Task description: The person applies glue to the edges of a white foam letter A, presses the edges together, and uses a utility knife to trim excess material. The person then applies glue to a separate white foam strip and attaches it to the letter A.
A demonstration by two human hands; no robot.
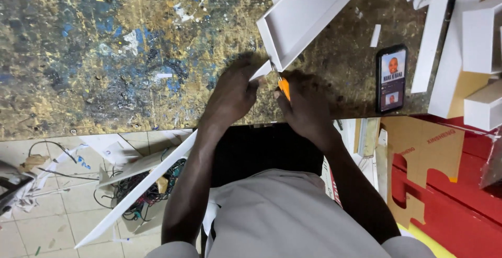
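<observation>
Risk: the orange cutter (284,88) in the right hand (306,109) works close to the left hand (232,93); a slip could nick those fingers (250,78) or gouge the white edge.
Left hand: fingers pinch a long white strip (151,177) that runs down past the table (104,54) edge.
Right hand: fingers closed around the cutter.
White frame piece (306,15): flat, angular, raised rims, its corner meeting the hands.
Farther right: a phone (391,78) and white blocks (483,38).

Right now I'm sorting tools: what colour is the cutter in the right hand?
Orange cutter, head view.
</observation>
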